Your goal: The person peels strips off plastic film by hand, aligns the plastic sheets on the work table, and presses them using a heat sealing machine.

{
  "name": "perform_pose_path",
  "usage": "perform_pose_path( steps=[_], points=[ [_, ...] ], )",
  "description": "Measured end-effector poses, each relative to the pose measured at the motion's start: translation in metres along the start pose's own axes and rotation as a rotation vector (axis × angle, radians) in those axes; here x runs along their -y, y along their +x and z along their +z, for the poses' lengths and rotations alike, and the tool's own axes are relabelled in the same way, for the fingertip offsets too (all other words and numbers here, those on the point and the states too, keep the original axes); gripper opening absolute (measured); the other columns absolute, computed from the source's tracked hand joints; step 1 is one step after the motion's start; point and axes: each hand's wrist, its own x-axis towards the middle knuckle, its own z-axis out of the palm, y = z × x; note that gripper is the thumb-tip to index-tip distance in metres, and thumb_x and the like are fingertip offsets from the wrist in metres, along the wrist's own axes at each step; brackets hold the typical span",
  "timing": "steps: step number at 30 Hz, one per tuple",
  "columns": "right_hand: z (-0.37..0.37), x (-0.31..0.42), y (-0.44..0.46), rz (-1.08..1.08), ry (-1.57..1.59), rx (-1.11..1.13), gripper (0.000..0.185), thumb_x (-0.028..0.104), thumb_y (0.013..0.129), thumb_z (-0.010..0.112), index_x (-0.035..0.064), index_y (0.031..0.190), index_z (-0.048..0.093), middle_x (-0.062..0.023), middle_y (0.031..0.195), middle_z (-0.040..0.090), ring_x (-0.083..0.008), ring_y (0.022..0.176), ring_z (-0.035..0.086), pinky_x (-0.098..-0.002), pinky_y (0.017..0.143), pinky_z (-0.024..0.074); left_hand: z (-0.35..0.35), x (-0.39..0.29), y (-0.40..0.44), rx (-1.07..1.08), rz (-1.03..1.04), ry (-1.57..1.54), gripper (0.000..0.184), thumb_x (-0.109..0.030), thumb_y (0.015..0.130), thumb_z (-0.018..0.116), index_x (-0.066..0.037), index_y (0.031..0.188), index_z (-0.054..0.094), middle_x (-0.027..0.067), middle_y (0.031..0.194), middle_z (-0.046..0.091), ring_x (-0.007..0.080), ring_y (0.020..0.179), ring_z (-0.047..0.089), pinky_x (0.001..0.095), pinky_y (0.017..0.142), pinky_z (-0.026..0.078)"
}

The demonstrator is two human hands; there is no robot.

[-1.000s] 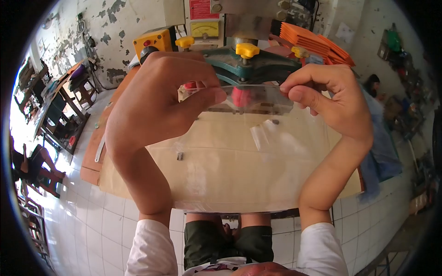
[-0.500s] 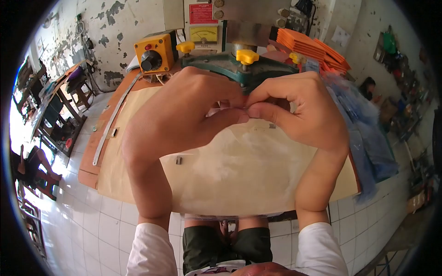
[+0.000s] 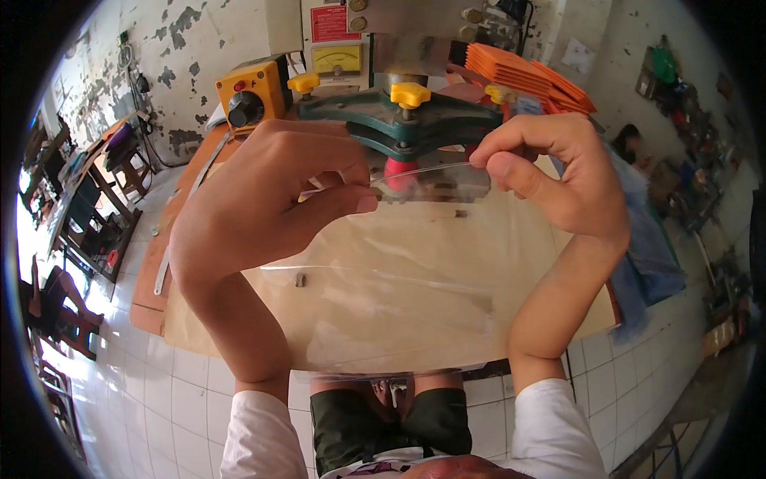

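The left hand and right hand are apart, thumbs and fingers nearly closed, each pinching the upper edge of a clear film. That edge runs left to right between them, rising slightly toward the right; where the film ends below, and so its long axis, I cannot tell. It hangs above the tan sheet, with the red knob and green bar on its far side.
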Motion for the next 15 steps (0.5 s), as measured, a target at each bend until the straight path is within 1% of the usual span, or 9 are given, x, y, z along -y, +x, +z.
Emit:
perform_pose_path(
  steps=[1,3,6,7,10,12,13,15],
  points=[
    [0.000,-0.001,0.000,-0.019,-0.008,-0.003,0.009,0.006,0.088,0.067,-0.0018,0.091,0.070,0.0002,0.067,0.063,-0.0026,0.061,0.053,-0.0202,0.056,0.0426,0.001,0.001,0.000,0.000,0.002,-0.002,0.010,0.000,0.085,0.070,0.006,0.088,0.062,0.0117,0.088,0.064,0.0219,0.079,0.068,0.0308,0.070,0.057],
    [0.001,-0.001,0.000,-0.035,-0.018,-0.006,0.009,0.005,0.086,0.067,-0.0018,0.091,0.070,-0.0001,0.067,0.063,-0.0028,0.061,0.054,-0.0205,0.056,0.0432,0.003,0.004,0.002,-0.039,0.096,0.055,0.010,-0.001,0.086,0.070,0.005,0.089,0.063,0.0114,0.087,0.064,0.0219,0.076,0.067,0.0305,0.069,0.057],
    [0.002,-0.001,0.001,-0.052,-0.023,-0.019,0.009,0.003,0.084,0.064,-0.0021,0.089,0.070,-0.0010,0.067,0.064,-0.0035,0.061,0.055,-0.0214,0.057,0.0444,0.006,0.006,0.004,-0.047,0.105,0.060,0.009,-0.003,0.086,0.070,0.004,0.088,0.064,0.0108,0.084,0.064,0.0219,0.074,0.066,0.0305,0.069,0.056],
    [0.003,-0.001,0.002,-0.023,0.006,-0.033,0.008,0.003,0.083,0.064,-0.0020,0.087,0.069,-0.0012,0.067,0.064,-0.0036,0.061,0.056,-0.0214,0.056,0.0446,0.007,0.006,0.005,-0.047,0.106,0.059,0.009,-0.003,0.086,0.070,0.004,0.088,0.064,0.0108,0.084,0.064,0.0219,0.074,0.066,0.0305,0.069,0.056],
    [0.009,0.002,0.006,0.012,0.004,-0.041,0.008,0.003,0.083,0.063,-0.0015,0.085,0.069,-0.0017,0.068,0.065,-0.0038,0.061,0.057,-0.0215,0.055,0.0447,0.011,0.003,0.009,-0.050,0.086,0.042,0.007,-0.003,0.086,0.070,0.003,0.089,0.066,0.0105,0.081,0.066,0.0218,0.074,0.067,0.0293,0.070,0.056],
    [0.015,0.004,0.008,0.018,-0.023,-0.033,0.007,0.003,0.082,0.063,-0.0012,0.085,0.069,-0.0020,0.068,0.066,-0.0038,0.060,0.057,-0.0215,0.054,0.0447,0.016,-0.003,0.014,-0.048,0.064,0.015,0.008,-0.005,0.087,0.070,0.002,0.091,0.068,0.0107,0.082,0.068,0.0189,0.075,0.069,0.0283,0.071,0.056],
    [0.018,0.005,0.010,0.010,-0.057,-0.022,0.007,0.003,0.082,0.064,-0.0008,0.084,0.069,-0.0025,0.068,0.067,-0.0039,0.060,0.058,-0.0216,0.054,0.0445,0.018,-0.007,0.016,-0.048,0.062,0.015,0.008,-0.005,0.087,0.070,0.002,0.091,0.068,0.0107,0.082,0.068,0.0189,0.075,0.069,0.0283,0.071,0.056],
    [0.023,0.006,0.013,0.000,-0.088,-0.010,0.007,0.004,0.082,0.064,-0.0004,0.084,0.070,-0.0030,0.069,0.068,-0.0039,0.060,0.059,-0.0217,0.053,0.0443,0.022,-0.011,0.019,-0.068,0.005,-0.029,0.012,-0.008,0.088,0.071,0.002,0.095,0.069,0.0104,0.082,0.070,0.0162,0.075,0.070,0.0277,0.071,0.056]
  ],
)
